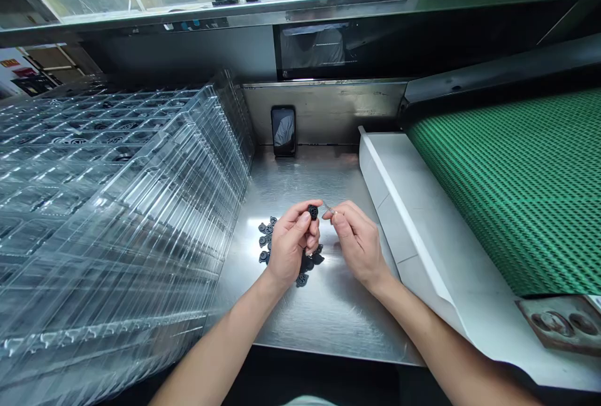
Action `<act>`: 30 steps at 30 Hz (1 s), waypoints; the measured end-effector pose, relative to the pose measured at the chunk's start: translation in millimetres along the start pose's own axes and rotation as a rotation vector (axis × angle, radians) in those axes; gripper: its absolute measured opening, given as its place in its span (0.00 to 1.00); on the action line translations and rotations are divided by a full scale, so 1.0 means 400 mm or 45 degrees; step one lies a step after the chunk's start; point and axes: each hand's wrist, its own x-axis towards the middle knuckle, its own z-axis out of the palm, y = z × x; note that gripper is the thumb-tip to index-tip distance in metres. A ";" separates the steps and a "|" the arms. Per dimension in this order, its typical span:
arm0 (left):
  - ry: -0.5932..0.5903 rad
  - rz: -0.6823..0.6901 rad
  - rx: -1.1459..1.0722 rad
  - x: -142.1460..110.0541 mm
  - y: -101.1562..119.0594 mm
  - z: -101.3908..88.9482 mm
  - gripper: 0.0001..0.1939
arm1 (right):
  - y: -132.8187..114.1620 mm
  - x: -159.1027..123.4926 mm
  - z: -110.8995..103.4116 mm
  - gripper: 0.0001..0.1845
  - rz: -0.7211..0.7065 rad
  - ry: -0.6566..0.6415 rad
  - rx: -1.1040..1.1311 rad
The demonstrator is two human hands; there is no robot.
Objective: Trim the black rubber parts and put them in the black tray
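My left hand (292,246) pinches a small round black rubber part (313,211) between thumb and fingers. My right hand (359,244) holds a thin, slender transparent or metallic piece (329,208) between its fingertips, with its tip close to the black part. The exact kind of this piece is too small to tell. Below the hands, several similar dark parts (267,237) lie scattered on the stainless steel table (323,318), and more (308,262) sit partly hidden under my left hand.
Tall stacks of clear plastic blister trays (122,206) fill the left side. A phone (283,131) leans on the steel back wall. To the right are a white sloped panel (399,231) and a green textured conveyor belt (511,187), with a brown moulded piece (561,324) at lower right.
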 end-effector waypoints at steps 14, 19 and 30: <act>0.022 0.006 -0.067 0.000 0.012 -0.003 0.19 | 0.008 -0.009 0.008 0.18 -0.086 0.008 -0.248; 0.034 -0.006 -0.073 -0.001 0.013 -0.003 0.19 | 0.007 -0.009 0.007 0.19 -0.077 -0.016 -0.244; -0.008 -0.009 -0.097 -0.001 0.010 -0.009 0.18 | 0.005 -0.008 0.006 0.19 -0.078 0.019 -0.217</act>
